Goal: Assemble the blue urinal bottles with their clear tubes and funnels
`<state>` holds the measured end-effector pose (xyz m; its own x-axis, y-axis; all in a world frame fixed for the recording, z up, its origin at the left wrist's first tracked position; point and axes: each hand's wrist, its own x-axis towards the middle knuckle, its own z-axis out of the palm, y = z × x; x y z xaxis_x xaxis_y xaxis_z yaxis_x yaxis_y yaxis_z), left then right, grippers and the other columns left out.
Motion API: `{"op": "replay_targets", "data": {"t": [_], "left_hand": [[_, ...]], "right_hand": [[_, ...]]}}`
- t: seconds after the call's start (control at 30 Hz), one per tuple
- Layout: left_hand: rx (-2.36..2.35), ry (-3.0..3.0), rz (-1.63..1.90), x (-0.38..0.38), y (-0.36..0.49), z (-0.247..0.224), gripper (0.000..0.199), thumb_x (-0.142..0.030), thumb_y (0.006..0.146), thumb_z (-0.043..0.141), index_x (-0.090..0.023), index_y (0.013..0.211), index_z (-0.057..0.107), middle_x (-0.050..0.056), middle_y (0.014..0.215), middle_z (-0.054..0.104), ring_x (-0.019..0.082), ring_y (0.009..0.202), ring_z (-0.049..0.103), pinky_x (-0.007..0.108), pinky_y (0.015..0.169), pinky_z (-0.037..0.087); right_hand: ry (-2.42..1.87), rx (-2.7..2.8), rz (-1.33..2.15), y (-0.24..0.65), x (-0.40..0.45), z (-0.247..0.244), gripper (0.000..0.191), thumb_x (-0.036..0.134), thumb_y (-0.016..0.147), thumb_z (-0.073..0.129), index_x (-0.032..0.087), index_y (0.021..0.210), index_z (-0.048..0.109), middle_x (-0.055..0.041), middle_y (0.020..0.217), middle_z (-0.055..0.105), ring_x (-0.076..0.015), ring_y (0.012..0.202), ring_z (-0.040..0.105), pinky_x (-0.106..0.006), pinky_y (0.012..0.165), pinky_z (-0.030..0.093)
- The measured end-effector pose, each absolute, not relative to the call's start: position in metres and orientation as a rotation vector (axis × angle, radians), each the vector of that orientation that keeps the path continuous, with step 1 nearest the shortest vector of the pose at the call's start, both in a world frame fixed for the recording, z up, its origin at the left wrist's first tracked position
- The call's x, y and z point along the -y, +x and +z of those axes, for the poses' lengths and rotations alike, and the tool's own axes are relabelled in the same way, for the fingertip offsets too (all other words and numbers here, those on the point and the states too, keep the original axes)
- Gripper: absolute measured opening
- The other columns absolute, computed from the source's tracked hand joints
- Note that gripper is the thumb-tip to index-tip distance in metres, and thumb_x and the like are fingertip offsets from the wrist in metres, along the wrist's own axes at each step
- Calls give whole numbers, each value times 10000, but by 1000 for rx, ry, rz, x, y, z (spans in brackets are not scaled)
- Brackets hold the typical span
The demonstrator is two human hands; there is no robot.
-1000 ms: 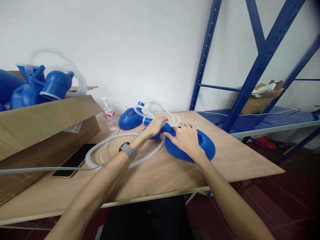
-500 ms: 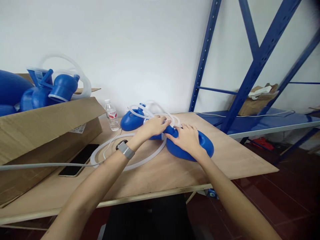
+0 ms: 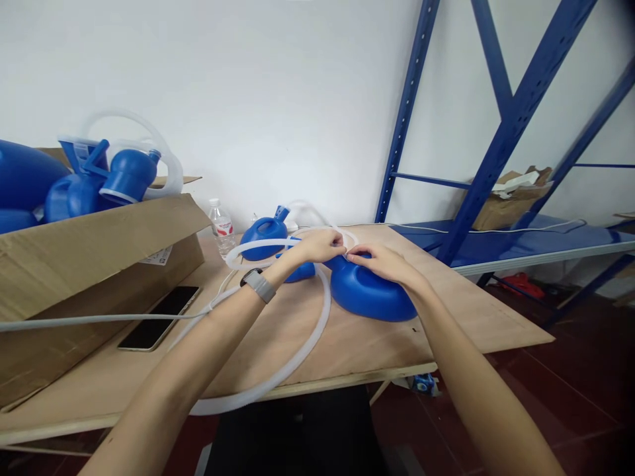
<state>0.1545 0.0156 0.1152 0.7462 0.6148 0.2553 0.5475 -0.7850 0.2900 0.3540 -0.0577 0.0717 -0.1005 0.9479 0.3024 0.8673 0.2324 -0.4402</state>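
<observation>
A blue plastic urinal bottle (image 3: pixel 374 294) lies on the wooden table, its neck end pointing left toward my hands. My left hand (image 3: pixel 322 246) is closed at the neck, fingers pinched together. From the other side, my right hand (image 3: pixel 380 261) reaches over the bottle's top with thumb and fingers pinched at the same spot. Something small and whitish shows between the fingertips, too small to name. Just left of my left hand is a blue funnel-like piece (image 3: pixel 301 272), partly covered by my wrist. A translucent white hose (image 3: pixel 317 330) loops below my left forearm and hangs over the table's front edge.
Behind my left hand sits another blue bottle (image 3: pixel 262 237). A water bottle (image 3: pixel 223 228), a phone (image 3: pixel 161 318) and a cardboard box (image 3: pixel 109 248) holding several blue bottles are on the left. Blue metal shelving (image 3: pixel 496 158) stands at the right.
My hands have drawn together at the bottle's neck, and the right fingers have gone from spread to pinched. The bottle has turned slightly. The hose loop has slid toward me, over the edge.
</observation>
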Motion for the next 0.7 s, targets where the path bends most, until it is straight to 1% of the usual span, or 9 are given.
{"op": "replay_targets", "data": {"t": [0.13,0.23,0.4,0.57,0.7], "left_hand": [[-908,2743,499,-20,156,110,206,-315,843,545,-180,704,616,2,672,606,156,638,520,286,594,353],[-884,2745,496,-22,156,109,210,-317,829,559,-189,662,571,-9,641,564,153,621,488,288,585,334],[-852,2741,547,-27,156,105,200,-302,828,545,-193,661,539,-9,654,553,152,641,475,286,600,333],[-865,2701,583,-27,159,99,240,-308,830,510,-203,616,473,-18,609,497,144,610,442,293,579,302],[-893,2670,604,-26,160,98,245,-383,798,584,-210,662,478,-30,620,501,146,608,443,292,572,297]], "right_hand": [[-1739,1949,191,347,59,75,331,537,949,567,334,1081,792,9,1129,788,-271,1036,709,-341,861,532],[-1767,1922,196,345,58,77,321,533,933,584,323,1050,797,-2,1109,792,-280,1025,705,-346,843,518],[-1783,1884,169,344,57,75,293,526,915,603,306,980,786,-9,1033,794,-256,963,707,-329,823,500],[-1772,1872,167,344,55,72,296,543,876,651,278,932,768,-22,975,789,-245,922,701,-314,792,497],[-1763,1873,160,342,57,73,289,541,865,661,275,913,763,-19,970,787,-246,930,699,-313,789,492]]}}
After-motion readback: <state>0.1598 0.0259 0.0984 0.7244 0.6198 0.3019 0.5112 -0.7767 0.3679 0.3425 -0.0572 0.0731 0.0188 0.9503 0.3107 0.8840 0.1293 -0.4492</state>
